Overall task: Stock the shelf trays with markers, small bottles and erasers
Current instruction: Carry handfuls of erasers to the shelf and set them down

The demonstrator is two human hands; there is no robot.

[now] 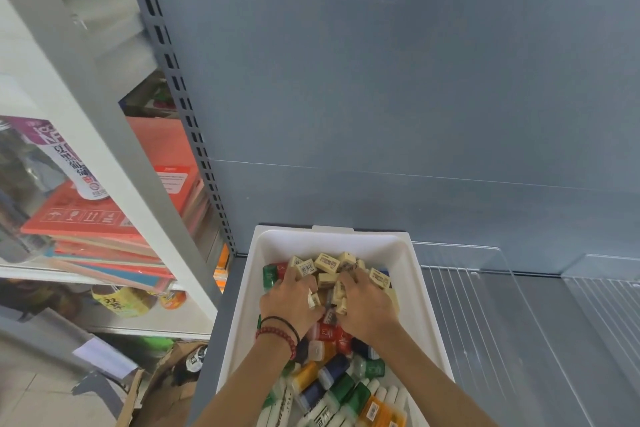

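Note:
A white tray stands on the grey shelf, filled with stock. Cream erasers with barcode labels are heaped at its far end. Small bottles in red, blue, green and orange lie in the middle, and white markers lie at the near end. My left hand, with bead and cord bracelets on the wrist, digs into the eraser heap with curled fingers around several erasers. My right hand does the same beside it, fingers curled over erasers. The fingertips of both hands are buried in the pile.
Clear plastic dividers stand on the grey shelf right of the tray. A slotted upright rises at the left. Beyond it a white rack holds stacked red boxes and a can. A cardboard box sits on the floor.

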